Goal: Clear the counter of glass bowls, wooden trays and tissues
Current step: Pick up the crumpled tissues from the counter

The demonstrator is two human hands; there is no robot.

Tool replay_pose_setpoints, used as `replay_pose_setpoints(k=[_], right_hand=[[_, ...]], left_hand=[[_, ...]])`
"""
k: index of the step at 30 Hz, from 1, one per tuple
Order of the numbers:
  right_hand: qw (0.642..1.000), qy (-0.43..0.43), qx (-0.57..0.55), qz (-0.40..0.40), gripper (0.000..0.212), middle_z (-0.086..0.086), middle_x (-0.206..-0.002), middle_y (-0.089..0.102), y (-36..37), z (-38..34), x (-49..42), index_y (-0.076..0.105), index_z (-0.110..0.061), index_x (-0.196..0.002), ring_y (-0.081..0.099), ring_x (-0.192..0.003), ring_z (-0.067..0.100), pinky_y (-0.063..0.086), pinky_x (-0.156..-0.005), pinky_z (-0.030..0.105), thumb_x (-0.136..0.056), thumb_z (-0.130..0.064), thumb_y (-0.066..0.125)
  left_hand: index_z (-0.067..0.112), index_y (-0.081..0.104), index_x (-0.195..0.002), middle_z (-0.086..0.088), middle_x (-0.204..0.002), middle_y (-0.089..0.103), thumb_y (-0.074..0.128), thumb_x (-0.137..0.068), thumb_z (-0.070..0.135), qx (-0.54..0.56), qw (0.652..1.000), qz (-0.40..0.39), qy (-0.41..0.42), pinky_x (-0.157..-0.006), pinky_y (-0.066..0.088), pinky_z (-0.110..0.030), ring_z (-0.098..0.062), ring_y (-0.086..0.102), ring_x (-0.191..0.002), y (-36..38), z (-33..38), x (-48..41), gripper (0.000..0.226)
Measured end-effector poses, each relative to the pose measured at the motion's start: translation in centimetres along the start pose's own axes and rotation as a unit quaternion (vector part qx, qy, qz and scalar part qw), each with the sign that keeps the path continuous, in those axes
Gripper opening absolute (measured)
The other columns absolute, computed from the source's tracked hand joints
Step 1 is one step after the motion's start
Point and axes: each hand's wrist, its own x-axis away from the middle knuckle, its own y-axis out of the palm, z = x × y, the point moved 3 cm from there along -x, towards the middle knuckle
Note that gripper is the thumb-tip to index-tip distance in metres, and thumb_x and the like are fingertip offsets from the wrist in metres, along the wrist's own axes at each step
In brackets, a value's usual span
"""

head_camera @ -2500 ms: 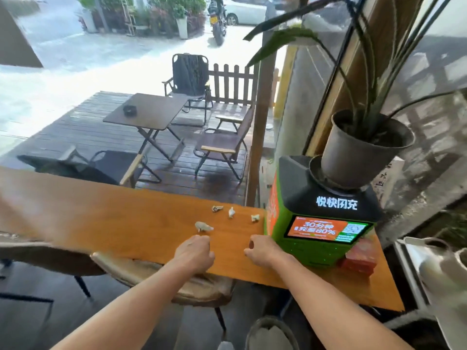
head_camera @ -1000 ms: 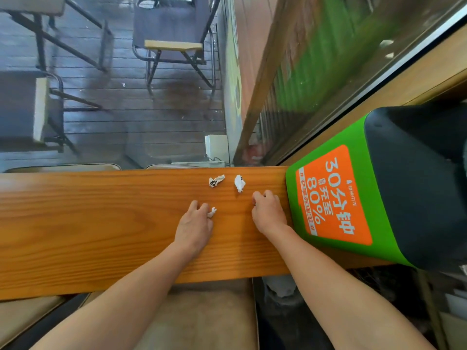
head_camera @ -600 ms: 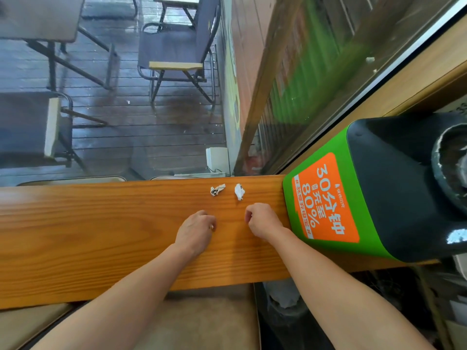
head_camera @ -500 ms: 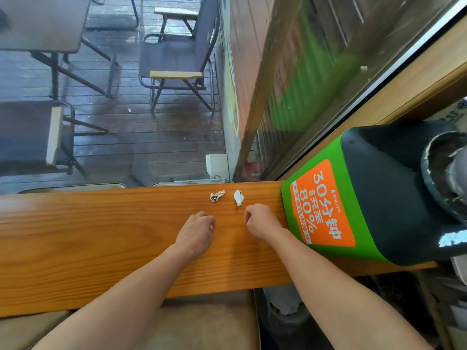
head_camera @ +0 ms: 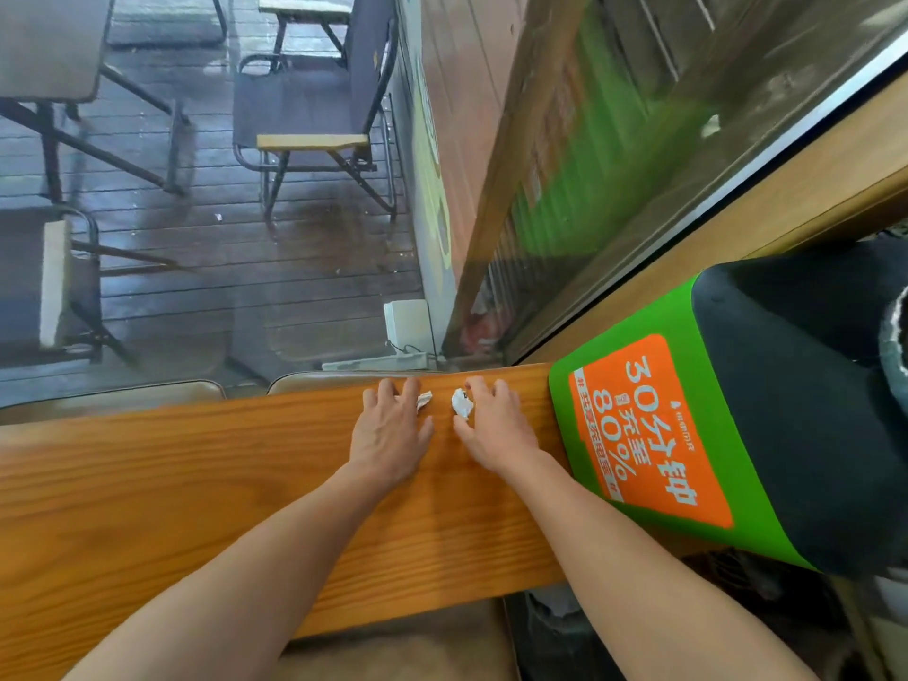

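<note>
While two tissue scraps (head_camera: 462,402) lie on one counter (head_camera: 196,484), left hand (head_camera: 390,430) and right hand (head_camera: 496,427) spread flat.

Left tissue scrap (head_camera: 424,400) half hidden behind left hand (head_camera: 391,431), green-and-black charging kiosk (head_camera: 766,415) cut off at right edge — whatever the palms hold, unseen

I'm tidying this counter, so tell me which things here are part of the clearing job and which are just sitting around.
Part of the job:
- crumpled tissue by the right hand
- tissue scrap at the left hand
- wooden counter being cleared

Just there:
- green charging station
- folding chair outside the window
- outdoor table

No glass bowls or wooden trays in view.
</note>
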Motion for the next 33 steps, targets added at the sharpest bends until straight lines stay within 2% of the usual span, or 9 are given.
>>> replay_pose_setpoints(k=[5,9,11,15,19,22,28,30,33], right_hand=[[1.0,0.016,0.02,-0.01,0.047,0.009,-0.133,0.037,2.1,0.2,-1.1,0.035,-0.034,-0.139,0.041,-0.119,0.027,0.046,-0.089,0.039,-0.096,-0.044,0.053],[0.999,-0.005,0.037,-0.002,0.022,0.009,-0.115,0.041,3.0,0.1,-0.7,0.043,-0.029,-0.124,0.044,-0.106,0.03,0.046,-0.081,0.041,-0.101,-0.029,0.044],[0.999,-0.008,0.049,0.003,0.018,0.01,-0.112,0.042,3.3,0.1,-0.2,0.045,-0.023,-0.119,0.044,-0.104,0.031,0.045,-0.079,0.041,-0.102,-0.021,0.04],[1.0,0.009,0.03,-0.001,0.012,0.01,-0.114,0.044,3.3,0.0,1.0,0.05,-0.016,-0.107,0.045,-0.104,0.029,0.041,-0.077,0.037,-0.099,-0.013,0.042],[0.999,0.031,-0.003,-0.012,0.013,0.01,-0.115,0.046,3.2,0.7,2.7,0.053,-0.012,-0.103,0.045,-0.107,0.028,0.045,-0.086,0.039,-0.096,-0.007,0.045],[0.999,0.033,-0.027,-0.013,0.014,0.01,-0.115,0.052,3.1,1.8,4.4,0.058,-0.011,-0.103,0.049,-0.108,0.029,0.044,-0.089,0.037,-0.095,-0.006,0.047],[0.997,0.022,-0.08,-0.005,0.016,0.014,-0.106,0.061,2.8,5.1,10.0,0.065,-0.009,-0.096,0.058,-0.1,0.03,0.044,-0.083,0.032,-0.091,-0.005,0.051],[0.996,0.017,-0.088,-0.014,0.019,0.017,-0.105,0.062,2.6,6.8,12.6,0.068,-0.009,-0.094,0.058,-0.1,0.034,0.044,-0.081,0.033,-0.089,-0.006,0.05],[0.996,0.018,-0.084,-0.031,0.021,0.019,-0.103,0.063,2.2,10.2,17.2,0.071,-0.01,-0.095,0.058,-0.1,0.036,0.043,-0.081,0.033,-0.087,-0.01,0.051]], left_hand=[[0.025,0.043,-0.137,-0.011,-0.125,0.054,0.049,-0.099,0.043,-0.043,0.999,-0.011,0.027,-0.08,0.055,-0.035,-0.028,0.052,-0.109,1.2,-0.3,-1.2,0.042],[0.022,0.046,-0.132,-0.011,-0.123,0.055,0.055,-0.099,0.023,-0.059,0.997,-0.029,0.048,-0.079,0.054,-0.034,-0.027,0.053,-0.107,1.5,-0.5,-1.3,0.034],[0.018,0.049,-0.128,-0.011,-0.122,0.053,0.056,-0.097,0.015,-0.049,0.997,-0.036,0.056,-0.079,0.055,-0.034,-0.027,0.053,-0.107,1.5,-0.5,-1.0,0.032],[0.01,0.055,-0.112,-0.011,-0.118,0.05,0.049,-0.102,0.015,0.014,0.998,-0.039,0.044,-0.086,0.052,-0.031,-0.023,0.051,-0.104,1.5,-0.5,0.0,0.013],[0.008,0.054,-0.108,-0.01,-0.113,0.05,0.046,-0.101,0.015,0.075,0.995,-0.055,0.03,-0.089,0.049,-0.033,-0.022,0.053,-0.099,1.3,0.0,1.7,0.013],[0.009,0.051,-0.105,-0.009,-0.107,0.054,0.046,-0.098,0.014,0.076,0.994,-0.078,0.026,-0.089,0.046,-0.034,-0.024,0.054,-0.098,1.5,0.9,3.4,0.01],[0.015,0.058,-0.116,-0.008,-0.111,0.058,0.047,-0.095,0.007,0.021,0.991,-0.11,0.076,-0.085,0.047,-0.034,-0.027,0.056,-0.102,2.7,4.5,8.8,0.025],[0.018,0.064,-0.111,-0.008,-0.11,0.057,0.049,-0.094,0.008,-0.011,0.989,-0.114,0.092,-0.09,0.049,-0.039,-0.028,0.054,-0.106,3.1,6.3,11.1,0.025],[0.017,0.071,-0.1,-0.01,-0.107,0.057,0.05,-0.094,0.012,-0.038,0.985,-0.125,0.109,-0.088,0.049,-0.04,-0.03,0.055,-0.104,3.8,9.9,14.8,0.022]])
